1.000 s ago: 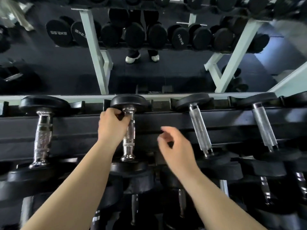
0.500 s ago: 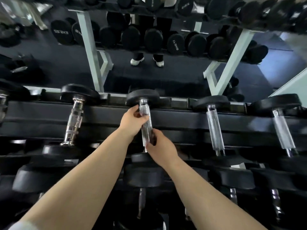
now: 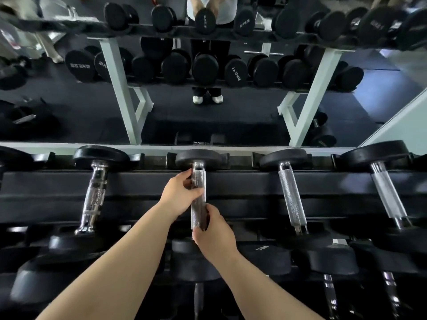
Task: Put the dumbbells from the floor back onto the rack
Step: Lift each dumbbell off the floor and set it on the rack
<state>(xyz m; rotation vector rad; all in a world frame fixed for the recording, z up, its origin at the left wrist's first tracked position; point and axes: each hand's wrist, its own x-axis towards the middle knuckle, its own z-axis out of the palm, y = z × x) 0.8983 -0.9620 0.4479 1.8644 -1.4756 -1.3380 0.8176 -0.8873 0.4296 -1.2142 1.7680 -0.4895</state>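
Both left hand (image 3: pixel 181 192) and right hand (image 3: pixel 213 237) tight around one dumbbell (image 3: pixel 198 180) on the rack (image 3: pixel 245 182).

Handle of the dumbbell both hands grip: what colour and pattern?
Shiny silver metal dumbbell handle with a knurled crosshatch pattern; head view, the only one.

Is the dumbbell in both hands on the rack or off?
On the rack, apparently: the dumbbell rests its far head level with neighbouring heads; near head hidden.
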